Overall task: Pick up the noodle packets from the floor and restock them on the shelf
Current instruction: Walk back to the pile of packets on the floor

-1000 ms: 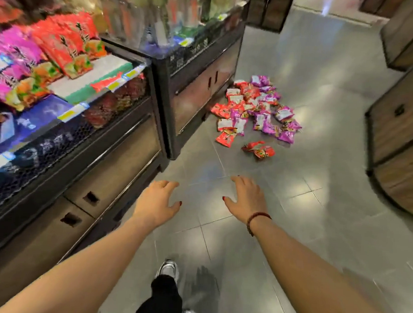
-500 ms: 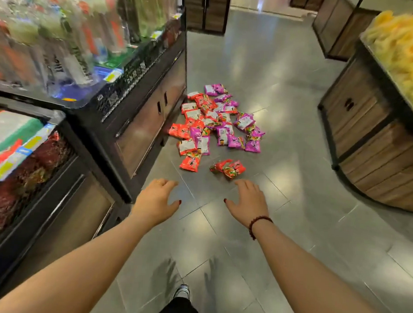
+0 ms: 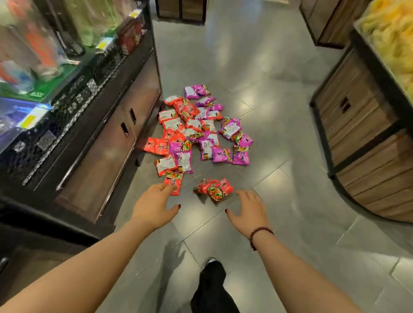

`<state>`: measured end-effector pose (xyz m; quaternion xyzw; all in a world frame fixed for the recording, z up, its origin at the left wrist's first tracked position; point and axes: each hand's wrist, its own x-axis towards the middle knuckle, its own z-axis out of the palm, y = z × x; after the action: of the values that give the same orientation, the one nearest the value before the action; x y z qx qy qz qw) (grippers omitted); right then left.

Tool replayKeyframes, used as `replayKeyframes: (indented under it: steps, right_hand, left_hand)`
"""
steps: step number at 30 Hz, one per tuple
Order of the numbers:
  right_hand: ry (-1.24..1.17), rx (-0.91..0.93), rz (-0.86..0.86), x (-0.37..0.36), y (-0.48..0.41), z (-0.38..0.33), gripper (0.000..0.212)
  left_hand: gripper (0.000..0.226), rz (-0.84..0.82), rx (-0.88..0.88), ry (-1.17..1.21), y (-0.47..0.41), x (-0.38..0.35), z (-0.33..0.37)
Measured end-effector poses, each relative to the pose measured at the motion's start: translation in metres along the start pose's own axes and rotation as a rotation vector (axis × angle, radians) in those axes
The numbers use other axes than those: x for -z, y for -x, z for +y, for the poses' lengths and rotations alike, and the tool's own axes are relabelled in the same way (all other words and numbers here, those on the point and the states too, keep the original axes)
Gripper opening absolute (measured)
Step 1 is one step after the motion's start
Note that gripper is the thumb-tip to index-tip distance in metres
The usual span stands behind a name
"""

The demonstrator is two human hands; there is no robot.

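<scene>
Centre of frame, on the grey floor (image 3: 264,92): noodle packets (image 3: 197,132), red and purple, heaped against the dark shelf (image 3: 111,132) base.
Left hand (image 3: 153,208) and right hand (image 3: 248,213) just below the heap, fingers spread, empty. Left fingertips overlap the nearest red packet (image 3: 174,181); contact unclear. Shelf goods (image 3: 39,40) upper left blurred; yellow goods (image 3: 403,42) cut off upper right.

Bottles (image 3: 27,41) on the shelf (image 3: 89,95) are motion-blurred, labels unreadable; the yellow produce bin (image 3: 360,131) is cut off at right.
</scene>
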<state>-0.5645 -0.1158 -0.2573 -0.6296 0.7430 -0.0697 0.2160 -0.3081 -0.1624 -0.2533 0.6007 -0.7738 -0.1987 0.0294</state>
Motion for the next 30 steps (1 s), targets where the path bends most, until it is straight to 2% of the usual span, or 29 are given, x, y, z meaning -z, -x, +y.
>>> replayKeyframes:
  steps: [5, 8, 16, 24, 30]
  right_hand:
    - [0.007, -0.011, -0.033, 0.025, -0.088, 0.024, 0.056]
    - [-0.002, -0.030, -0.040, 0.035, -0.130, 0.030, 0.058]
    - [-0.039, -0.100, -0.072, 0.031, -0.238, 0.039, 0.056]
    - [-0.169, -0.254, -0.130, -0.018, -0.338, 0.052, 0.056]
    - [-0.179, -0.347, -0.232, -0.093, -0.406, 0.088, 0.060]
  left_hand:
    - [0.062, -0.006, 0.024, 0.012, -0.093, 0.007, 0.018]
    - [0.059, 0.017, -0.046, 0.058, -0.137, 0.009, 0.023]
    - [0.057, -0.068, -0.115, 0.046, -0.270, 0.006, 0.012]
    - [0.058, -0.188, -0.084, 0.055, -0.381, -0.042, -0.022]
    - [0.060, -0.284, 0.003, 0.091, -0.439, -0.130, -0.056]
